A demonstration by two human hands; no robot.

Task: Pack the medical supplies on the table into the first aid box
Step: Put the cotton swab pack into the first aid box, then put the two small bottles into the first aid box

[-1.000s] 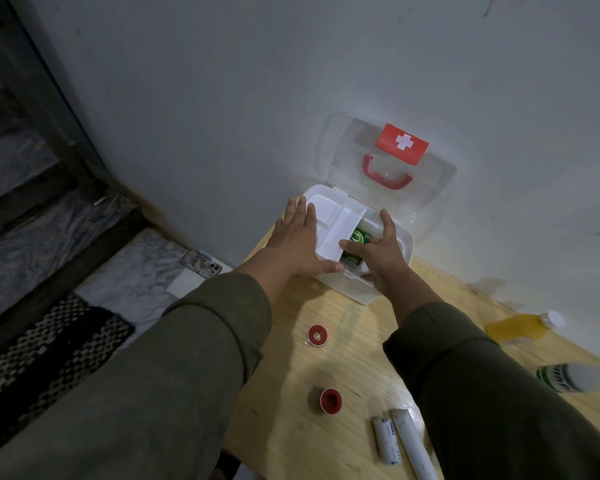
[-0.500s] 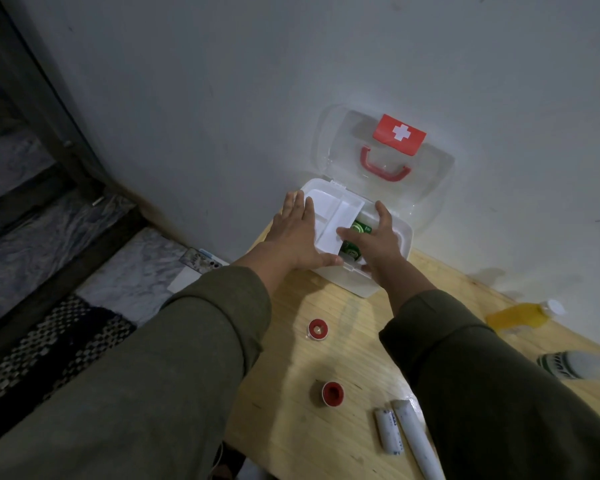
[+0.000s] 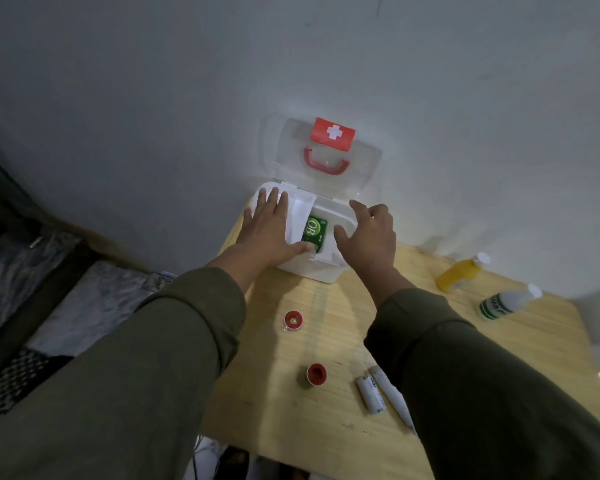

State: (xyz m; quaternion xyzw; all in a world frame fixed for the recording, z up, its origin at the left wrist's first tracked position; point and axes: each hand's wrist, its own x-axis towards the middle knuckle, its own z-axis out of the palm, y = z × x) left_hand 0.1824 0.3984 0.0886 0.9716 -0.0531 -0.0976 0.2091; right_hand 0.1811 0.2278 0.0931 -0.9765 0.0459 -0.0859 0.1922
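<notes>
The white first aid box [image 3: 312, 270] stands open at the table's far edge, its clear lid [image 3: 364, 168] with red handle leaning on the wall. A green packet [image 3: 314, 230] lies inside beside a white tray insert [image 3: 297, 216]. My left hand [image 3: 269, 230] rests flat on the insert, thumb touching the green packet. My right hand [image 3: 369, 233] hovers spread over the box's right rim, holding nothing. On the table lie two red tape rolls [image 3: 293, 320] [image 3: 316, 373], two white bandage rolls [image 3: 370, 393] [image 3: 390, 393], a yellow bottle [image 3: 459, 273] and a white bottle [image 3: 504, 302].
The wooden table [image 3: 326, 424] stands against a grey wall. Its left edge drops to a marble floor [image 3: 84, 306] with a dark mat [image 3: 11, 382]. The table's right corner is near the white bottle.
My right hand has let go of the green packet and lifted to the right, over the box rim. My left hand has slid further onto the tray insert.
</notes>
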